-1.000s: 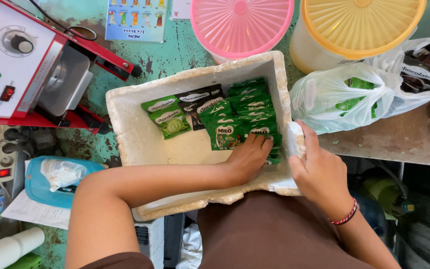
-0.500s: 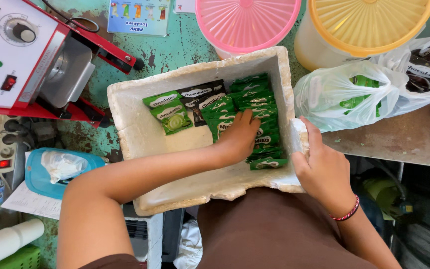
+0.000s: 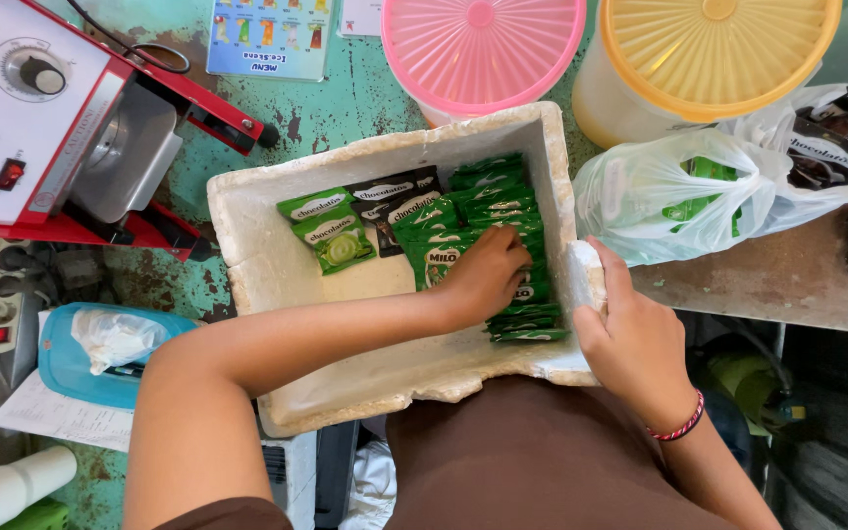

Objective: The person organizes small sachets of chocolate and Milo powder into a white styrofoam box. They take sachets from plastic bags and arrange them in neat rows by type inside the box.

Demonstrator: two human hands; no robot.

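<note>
A white foam box (image 3: pixel 247 236) sits at the centre of a worn teal surface (image 3: pixel 345 98), its near edge against the person's lap. The left hand (image 3: pixel 488 275) reaches inside and lies palm-down, fingers curled over a row of dark green drink sachets (image 3: pixel 498 196) standing on edge along the box's 3 o'clock side; whether it actually pinches one cannot be told. The right hand (image 3: pixel 630 339) is clenched around the box's right wall at its 4 o'clock corner, thumb on the rim. A red braided bracelet (image 3: pixel 681 428) circles that wrist.

Toward 10 o'clock inside the box lie two light green sachets (image 3: pixel 331 231), with black sachets (image 3: pixel 390 191) just beside them.

Outside the box, a red and white sealing machine (image 3: pixel 41 118) stands at 10 o'clock. A pink lidded tub (image 3: pixel 483 39) touches the box's far wall at 12 o'clock, and a yellow lidded tub (image 3: pixel 718 54) sits at 1 o'clock. A white plastic bag (image 3: pixel 640 196) holding green packets lies at 3 o'clock, just beside the box. A blue tissue container (image 3: pixel 90 353) rests at 8 o'clock.
</note>
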